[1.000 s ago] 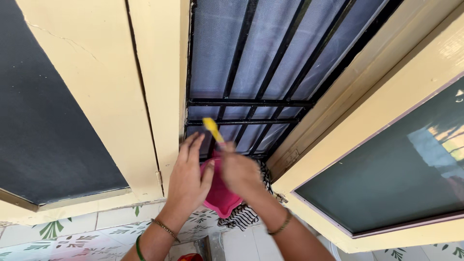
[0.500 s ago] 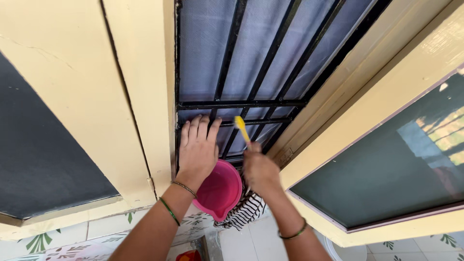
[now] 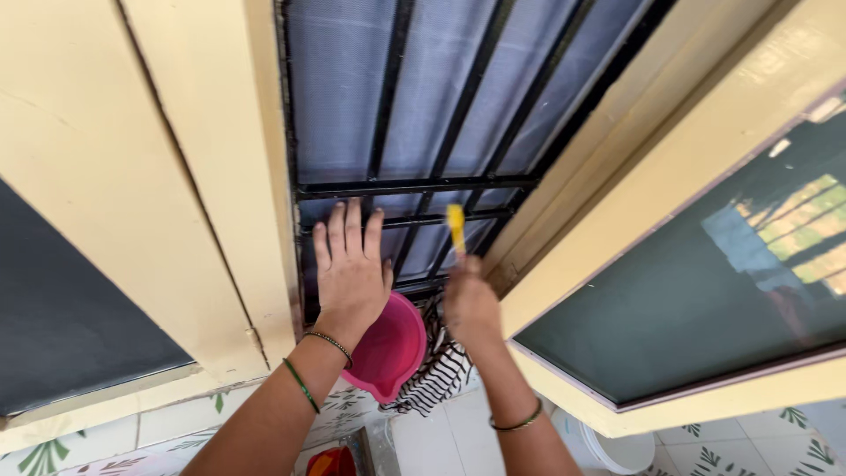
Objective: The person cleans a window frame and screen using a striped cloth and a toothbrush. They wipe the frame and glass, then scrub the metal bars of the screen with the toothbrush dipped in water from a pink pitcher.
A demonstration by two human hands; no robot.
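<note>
My left hand (image 3: 349,269) lies flat with fingers spread on the lower left of a black window grille (image 3: 423,186) backed by grey mesh. In my right hand (image 3: 470,304) is a small yellow brush (image 3: 456,226), its tip up against the lower bars of the grille. A pink plastic mug (image 3: 393,348) sits on the sill just below my left hand. Beside it, under my right wrist, lies a black-and-white striped cloth (image 3: 438,375).
Cream window frame (image 3: 220,159) runs down the left. An open shutter with dark glass (image 3: 705,264) stands at the right, another dark pane (image 3: 62,308) at the left. Below are leaf-patterned tiles (image 3: 53,449), a white bucket (image 3: 617,449) and a red object (image 3: 330,463).
My left hand left the pink mug and went up to press flat on the grille. The right hand carried the yellow brush right and up along the lower bars. The view shifted.
</note>
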